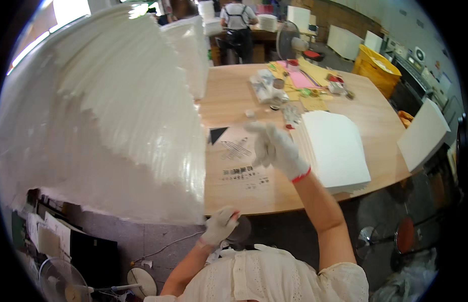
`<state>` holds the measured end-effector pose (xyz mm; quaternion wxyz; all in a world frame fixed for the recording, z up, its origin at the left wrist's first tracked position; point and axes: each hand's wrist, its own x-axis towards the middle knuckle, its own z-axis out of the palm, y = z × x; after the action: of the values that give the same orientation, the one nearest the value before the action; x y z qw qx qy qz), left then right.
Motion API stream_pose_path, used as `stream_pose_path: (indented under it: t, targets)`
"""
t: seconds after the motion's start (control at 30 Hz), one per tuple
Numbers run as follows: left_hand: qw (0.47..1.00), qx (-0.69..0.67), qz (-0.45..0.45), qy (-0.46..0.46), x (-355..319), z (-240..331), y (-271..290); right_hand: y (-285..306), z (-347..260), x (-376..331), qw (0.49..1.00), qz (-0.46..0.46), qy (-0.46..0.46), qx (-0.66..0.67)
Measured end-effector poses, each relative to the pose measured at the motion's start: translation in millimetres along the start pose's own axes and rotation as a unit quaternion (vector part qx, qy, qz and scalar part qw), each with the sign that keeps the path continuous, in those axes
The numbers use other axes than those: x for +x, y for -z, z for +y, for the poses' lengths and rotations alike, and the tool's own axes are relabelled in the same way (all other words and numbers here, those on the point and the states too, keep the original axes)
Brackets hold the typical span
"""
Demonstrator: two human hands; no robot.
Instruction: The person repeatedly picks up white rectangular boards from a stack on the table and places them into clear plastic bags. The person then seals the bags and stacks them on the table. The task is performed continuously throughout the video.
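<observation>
My right hand (278,150), in a white glove with a red cuff, is raised over the table (279,194). Its fingers are apart and loosely bent, a little blurred, with nothing visible in them. Beneath and beside it, dark printed drawings of pencils (236,148) and lettering show on a pale surface. My left hand (221,226), also gloved, is closed by the table's near edge. A small red bit shows at its fingertips; what they hold cannot be made out. Close to that hand is the lower corner of a large whitish, ridged, glossy mass (108,126), perhaps layered sheets or film.
A white sheet stack (340,146) lies right of my right hand. Farther back are pink and yellow papers (299,78), tape rolls and small items. A white panel (423,136) leans at the table's right edge. Beyond are a fan (288,40), a yellow bag (377,68) and another person (238,25).
</observation>
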<state>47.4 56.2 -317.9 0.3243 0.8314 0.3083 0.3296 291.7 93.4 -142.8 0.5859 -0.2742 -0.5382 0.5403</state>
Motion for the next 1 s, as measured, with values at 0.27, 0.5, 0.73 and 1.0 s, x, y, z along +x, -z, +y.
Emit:
stream_pose_path:
  t: [0.27,0.5,0.73,1.0]
  targets:
    - [0.986,0.157,-0.058,0.010,71,-111,-106,25,138,-173,0.848,0.372,-0.374,0.059]
    - [0.973,0.080,-0.157,0.152,100,-82,-74,8,206,-129,0.869,0.326,-0.323,0.184]
    - [0.935,-0.261,0.050,0.233,142,-143,-57,73,211,-130,0.696,0.302,-0.160,-0.631]
    - [0.937,-0.314,-0.047,0.147,194,-15,-15,51,236,-59,0.780,0.191,-0.045,-0.594]
